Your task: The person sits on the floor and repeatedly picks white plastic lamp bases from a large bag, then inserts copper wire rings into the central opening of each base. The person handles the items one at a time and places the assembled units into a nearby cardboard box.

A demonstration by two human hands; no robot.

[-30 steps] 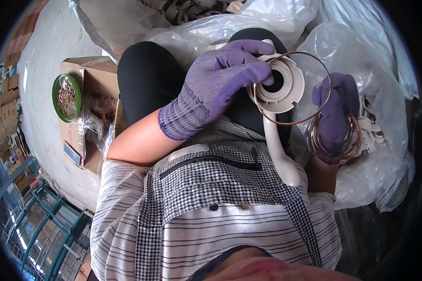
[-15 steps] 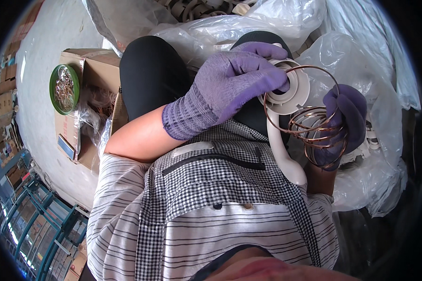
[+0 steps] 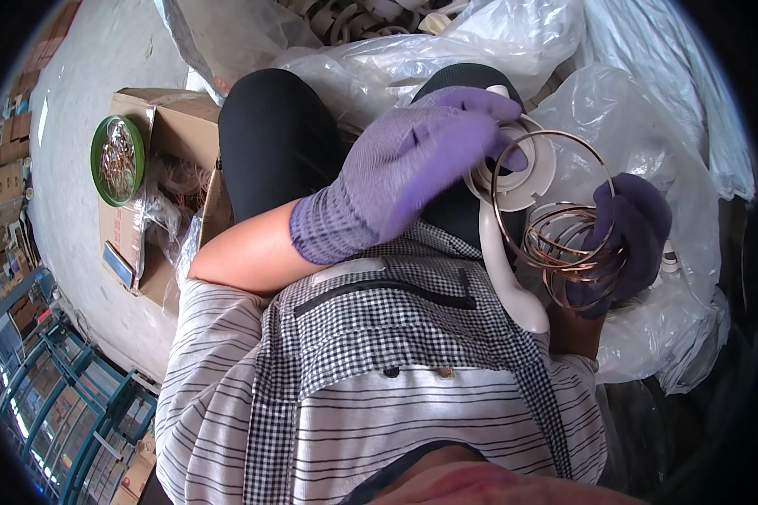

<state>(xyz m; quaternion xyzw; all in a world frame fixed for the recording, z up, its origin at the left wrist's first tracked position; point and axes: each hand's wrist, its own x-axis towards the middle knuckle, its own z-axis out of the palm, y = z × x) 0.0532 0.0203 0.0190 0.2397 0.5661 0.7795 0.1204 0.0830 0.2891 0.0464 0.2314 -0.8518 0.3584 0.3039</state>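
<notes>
A white plastic piece point(image 3: 541, 183) has a round, stepped ring-shaped head and a curved handle running down against my apron. My left hand point(image 3: 429, 156), in a purple glove, lies over the left side of that head. Its fingers are blurred and its fingertips are at the central opening, so a grip cannot be made out. My right hand point(image 3: 636, 231), gloved in purple too, is closed around a bundle of thin copper-coloured rings point(image 3: 564, 263). One larger ring point(image 3: 594, 150) stands up from the bundle and crosses in front of the white head near my left fingertips.
At the left, an open cardboard box point(image 3: 181, 126) holds copper-coloured pieces and clear plastic. A green round dish point(image 3: 135, 192) with shiny metal bits rests on its flap. Clear plastic sacks point(image 3: 615, 101) lie ahead and right. A blue-green metal frame point(image 3: 76, 404) stands lower left.
My right hand and the rings have shifted slightly right. The raised ring, earlier partly hidden by my left fingers, now shows as a nearly full circle. My left fingers have moved.
</notes>
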